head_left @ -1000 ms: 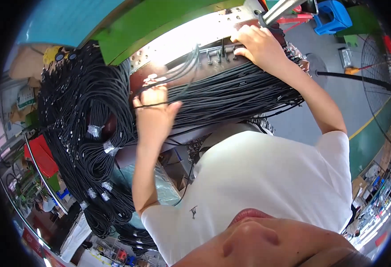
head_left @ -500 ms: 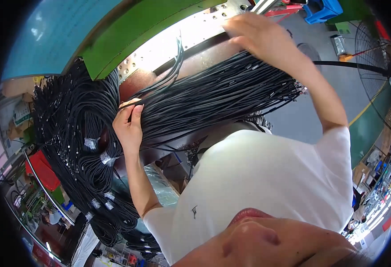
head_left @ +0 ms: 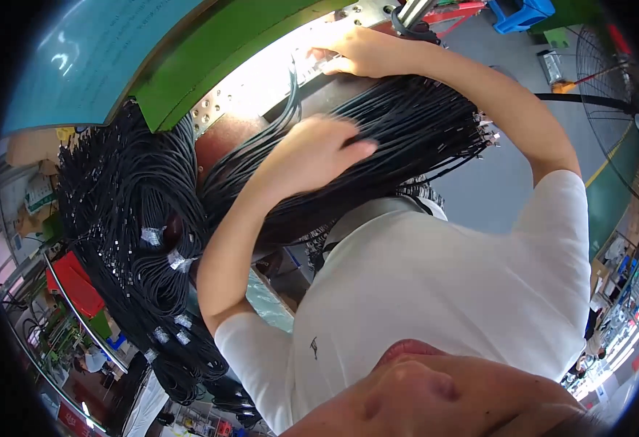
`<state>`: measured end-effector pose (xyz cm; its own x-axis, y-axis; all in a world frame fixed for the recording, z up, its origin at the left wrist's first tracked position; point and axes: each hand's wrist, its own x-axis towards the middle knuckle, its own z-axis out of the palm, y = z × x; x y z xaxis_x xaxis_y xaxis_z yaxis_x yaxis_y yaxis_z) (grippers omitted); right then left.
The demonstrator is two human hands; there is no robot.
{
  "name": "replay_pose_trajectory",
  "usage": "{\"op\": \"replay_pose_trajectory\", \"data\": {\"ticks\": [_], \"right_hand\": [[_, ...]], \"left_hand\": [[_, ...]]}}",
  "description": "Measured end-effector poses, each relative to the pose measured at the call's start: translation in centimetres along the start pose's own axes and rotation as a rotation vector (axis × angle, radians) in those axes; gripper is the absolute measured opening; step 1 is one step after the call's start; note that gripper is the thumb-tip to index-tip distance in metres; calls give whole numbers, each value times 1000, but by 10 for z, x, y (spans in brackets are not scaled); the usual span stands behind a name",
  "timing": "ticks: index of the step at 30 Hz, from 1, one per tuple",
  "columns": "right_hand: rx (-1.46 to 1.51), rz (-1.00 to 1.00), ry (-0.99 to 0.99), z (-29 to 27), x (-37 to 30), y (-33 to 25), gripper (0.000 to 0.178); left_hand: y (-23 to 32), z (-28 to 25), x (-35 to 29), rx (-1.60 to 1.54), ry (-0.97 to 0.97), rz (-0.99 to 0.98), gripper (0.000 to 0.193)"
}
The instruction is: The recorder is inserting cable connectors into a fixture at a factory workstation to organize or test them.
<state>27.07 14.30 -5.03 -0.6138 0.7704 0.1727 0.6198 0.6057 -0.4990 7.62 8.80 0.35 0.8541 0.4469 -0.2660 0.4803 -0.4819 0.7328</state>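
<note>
A thick bundle of thin black cables point(head_left: 392, 120) lies across the work surface, with small connector ends at its right. My left hand point(head_left: 316, 153) is over the bundle's middle. Its thumb stands apart from its motion-blurred fingers, and I see nothing held. My right hand point(head_left: 367, 54) reaches left over the brightly lit metal plate point(head_left: 261, 84), close to a few cables point(head_left: 292, 95) that rise to the plate. Its thumb and forefinger are apart; glare washes out the fingertips. I cannot tell whether they touch a cable.
A green machine cover point(head_left: 210, 62) and a blue panel point(head_left: 94, 65) overhang the plate. More coiled cables point(head_left: 126, 211) hang at the left. A black fan point(head_left: 614, 113) and a blue stool point(head_left: 520, 14) stand at the right, a red bin point(head_left: 76, 284) at the far left.
My left hand has let go of the cable at the bundle's left part and moved right over the bundle. My right hand has moved left, over the bright plate.
</note>
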Motion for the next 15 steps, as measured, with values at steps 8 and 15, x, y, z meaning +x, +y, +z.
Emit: {"op": "replay_pose_trajectory", "data": {"ticks": [8,15], "right_hand": [[288,47,-332,-31,-4,19,28],[250,-38,-24,-12,-47,-14,20]], "left_hand": [[53,48,59,-1290,-251,-298,29],[43,95,-10,-1340,583,-203,26]]}}
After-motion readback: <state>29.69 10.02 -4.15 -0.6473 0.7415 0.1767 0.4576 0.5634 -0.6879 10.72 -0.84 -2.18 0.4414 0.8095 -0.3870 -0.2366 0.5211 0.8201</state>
